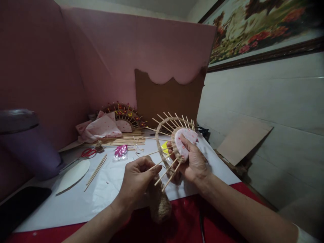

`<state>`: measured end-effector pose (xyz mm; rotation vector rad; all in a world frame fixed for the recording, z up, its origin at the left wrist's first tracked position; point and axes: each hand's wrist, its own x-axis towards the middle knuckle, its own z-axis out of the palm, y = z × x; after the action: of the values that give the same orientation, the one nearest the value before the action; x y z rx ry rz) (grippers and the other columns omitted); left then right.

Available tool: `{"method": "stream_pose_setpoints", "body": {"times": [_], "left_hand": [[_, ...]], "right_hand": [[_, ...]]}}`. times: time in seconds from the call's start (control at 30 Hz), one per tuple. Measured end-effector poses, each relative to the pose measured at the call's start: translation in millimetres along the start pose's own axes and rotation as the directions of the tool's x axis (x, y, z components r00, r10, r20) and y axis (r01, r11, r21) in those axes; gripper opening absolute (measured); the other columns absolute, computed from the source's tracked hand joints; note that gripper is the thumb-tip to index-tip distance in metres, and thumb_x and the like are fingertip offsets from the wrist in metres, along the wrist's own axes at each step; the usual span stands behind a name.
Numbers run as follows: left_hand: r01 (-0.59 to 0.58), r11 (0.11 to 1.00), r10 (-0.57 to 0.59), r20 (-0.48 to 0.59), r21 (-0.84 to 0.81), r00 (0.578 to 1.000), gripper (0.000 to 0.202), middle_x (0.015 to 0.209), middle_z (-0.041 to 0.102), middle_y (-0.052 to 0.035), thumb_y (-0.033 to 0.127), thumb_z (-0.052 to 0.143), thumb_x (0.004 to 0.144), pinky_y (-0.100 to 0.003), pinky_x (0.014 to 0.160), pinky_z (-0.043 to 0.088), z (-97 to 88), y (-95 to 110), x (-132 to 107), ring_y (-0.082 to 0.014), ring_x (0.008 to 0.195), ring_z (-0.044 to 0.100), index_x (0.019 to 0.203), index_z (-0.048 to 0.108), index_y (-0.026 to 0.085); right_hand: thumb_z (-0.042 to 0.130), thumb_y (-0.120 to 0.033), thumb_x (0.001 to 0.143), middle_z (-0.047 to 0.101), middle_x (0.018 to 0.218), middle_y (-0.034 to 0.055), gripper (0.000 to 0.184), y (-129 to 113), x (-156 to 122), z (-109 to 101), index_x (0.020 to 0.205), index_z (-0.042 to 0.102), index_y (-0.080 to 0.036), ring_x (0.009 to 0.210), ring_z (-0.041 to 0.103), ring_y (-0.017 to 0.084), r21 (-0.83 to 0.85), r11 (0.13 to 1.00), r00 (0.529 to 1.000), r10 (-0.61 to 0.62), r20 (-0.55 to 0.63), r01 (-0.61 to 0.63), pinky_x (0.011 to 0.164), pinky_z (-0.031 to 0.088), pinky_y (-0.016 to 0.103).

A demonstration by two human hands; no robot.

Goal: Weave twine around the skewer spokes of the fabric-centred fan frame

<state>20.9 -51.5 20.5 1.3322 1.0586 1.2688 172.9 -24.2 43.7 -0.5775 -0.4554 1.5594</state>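
Note:
A fan-shaped craft piece of thin wooden sticks has a braided jute band [158, 138] curving across them. My right hand [194, 163] grips it by the half-round base [188, 135], which is covered in white cloth with red spots. My left hand [135, 180] pinches a wooden stick [157, 165] on the near side of the fan between thumb and finger. Below the left fingers hangs a thick length of jute [160, 204]; whether those fingers also hold it, I cannot tell.
Behind lie a finished-looking fan with red and yellow flowers [130, 114], spotted cloth [101, 126] and many sticks [126, 139]. Red-handled scissors [88, 153], a white half-round piece [73, 176], a purple packet [120, 151], a dark phone-like slab [25, 206] and a purple tumbler [30, 148] are leftward.

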Motion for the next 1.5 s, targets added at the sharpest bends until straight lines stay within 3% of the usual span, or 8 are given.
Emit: {"method": "stream_pose_setpoints", "body": {"times": [0.2,0.33,0.47,0.57,0.7,0.9,1.23,1.5], "left_hand": [[0.039,0.998,-0.037,0.04,-0.05,0.999,0.015,0.055,0.06,-0.0008,0.027,0.069,0.062,-0.022,0.046,0.039,3.1,4.7,-1.8,-0.0102,0.048,0.05,0.061,0.064,0.014],[-0.021,0.999,0.023,0.053,-0.029,0.998,0.007,0.066,0.064,-0.0021,0.016,0.065,0.063,-0.022,0.054,0.042,0.6,3.6,-3.0,-0.0115,0.058,0.053,0.066,0.071,0.016],[-0.085,0.996,0.087,0.077,-0.024,0.993,0.013,0.062,0.061,0.0003,0.011,0.061,0.064,-0.021,0.055,0.042,-2.0,-4.1,-3.8,-0.0108,0.059,0.051,0.065,0.072,0.018],[-0.151,0.988,0.15,0.099,0.007,0.984,0.01,0.058,0.056,0.0018,0.016,0.062,0.069,-0.019,0.05,0.039,-2.0,-11.5,-4.6,-0.0092,0.055,0.046,0.067,0.071,0.019],[-0.181,0.982,0.174,0.122,0.05,0.977,0.015,0.056,0.05,0.0027,0.022,0.061,0.074,-0.019,0.046,0.036,-0.8,-17.5,-5.4,-0.0078,0.051,0.041,0.062,0.068,0.018],[-0.243,0.967,0.229,0.159,0.076,0.96,0.011,0.066,0.062,-0.0023,0.02,0.06,0.073,-0.024,0.055,0.043,0.4,-16.4,-4.4,-0.0139,0.062,0.053,0.072,0.072,0.018],[-0.272,0.95,0.263,0.076,0.153,0.962,0.014,0.077,0.068,-0.0057,0.019,0.059,0.073,-0.028,0.063,0.048,-3.8,-17.2,0.7,-0.0175,0.071,0.06,0.079,0.072,0.018],[-0.23,0.96,0.222,0.07,0.158,0.973,0.009,0.066,0.064,-0.0022,0.025,0.065,0.071,-0.024,0.055,0.045,-5.8,-12.2,-0.6,-0.0135,0.06,0.055,0.069,0.068,0.017]], "right_hand": [[0.055,-0.027,0.081,0.067,0.066,0.01,0.018,7.7,2.4,-9.7,0.082,0.059,-0.01,0.053,0.061,0.014,-0.018,0.991,0.984,0.137,0.115,-0.136,0.046,0.05,0.02],[0.058,-0.024,0.079,0.067,0.066,0.0084,0.013,7.8,3.1,-12.0,0.08,0.06,-0.011,0.058,0.063,0.016,-0.024,0.994,0.986,0.105,0.131,-0.103,0.056,0.052,0.025],[0.063,-0.033,0.075,0.067,0.07,0.0089,0.021,7.4,2.0,-15.7,0.082,0.062,-0.013,0.057,0.061,0.017,-0.11,0.982,0.964,0.173,0.201,-0.154,0.047,0.048,0.026],[0.066,-0.034,0.072,0.067,0.071,0.0087,0.025,8.1,0.8,-18.3,0.084,0.064,-0.013,0.058,0.061,0.017,-0.164,0.974,0.959,0.191,0.209,-0.158,0.046,0.046,0.025],[0.067,-0.029,0.072,0.068,0.076,0.0081,0.024,7.9,-1.2,-20.4,0.088,0.065,-0.011,0.061,0.061,0.014,-0.205,0.967,0.948,0.199,0.25,-0.149,0.058,0.049,0.025],[0.064,-0.031,0.076,0.069,0.085,0.0075,0.033,4.6,-3.3,-19.8,0.102,0.062,-0.012,0.064,0.062,0.013,-0.273,0.953,0.917,0.223,0.33,-0.134,0.062,0.05,0.025],[0.065,-0.031,0.074,0.068,0.075,0.006,0.029,4.4,-6.1,-13.4,0.097,0.062,-0.014,0.065,0.063,0.015,-0.281,0.948,0.926,0.236,0.296,-0.152,0.056,0.048,0.024],[0.057,-0.027,0.079,0.067,0.072,0.0056,0.018,6.0,-1.4,-22.9,0.086,0.064,-0.011,0.062,0.061,0.012,-0.294,0.938,0.891,0.287,0.352,-0.186,0.055,0.049,0.022]]}}
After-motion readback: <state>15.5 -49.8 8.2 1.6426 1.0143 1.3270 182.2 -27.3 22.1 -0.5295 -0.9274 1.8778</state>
